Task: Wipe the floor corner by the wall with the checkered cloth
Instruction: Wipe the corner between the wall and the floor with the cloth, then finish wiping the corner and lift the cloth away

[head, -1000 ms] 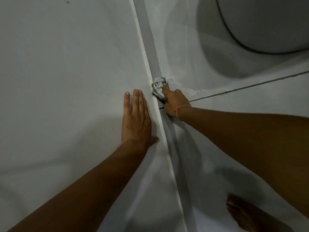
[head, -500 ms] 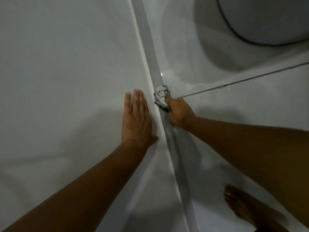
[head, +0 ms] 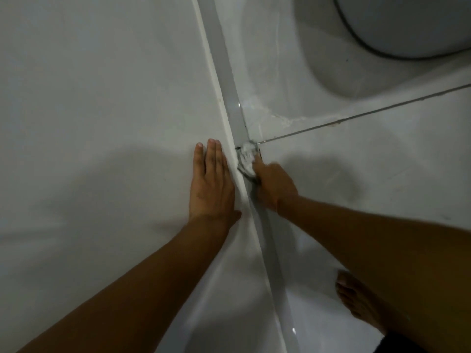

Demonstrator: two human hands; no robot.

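The checkered cloth (head: pixel 246 159) is a small bunched grey-and-white wad pressed against the grey skirting strip (head: pixel 230 98), where the white wall meets the tiled floor. My right hand (head: pixel 274 186) is closed over its near end and holds it down on the floor edge, just below a dark grout line (head: pixel 356 115). My left hand (head: pixel 212 186) lies flat on the white wall (head: pixel 102 110), fingers together and pointing up, just left of the cloth. Most of the cloth is hidden under my right hand.
A large round white object with a dark rim (head: pixel 397 26) stands on the floor at the top right. My bare foot (head: pixel 356 299) rests on the tiles at the lower right. Whitish smears (head: pixel 277 115) mark the tile beyond the cloth.
My right hand has dragged the cloth toward me along the skirting, from beyond the grout line to just below it. My left hand has stayed flat on the wall.
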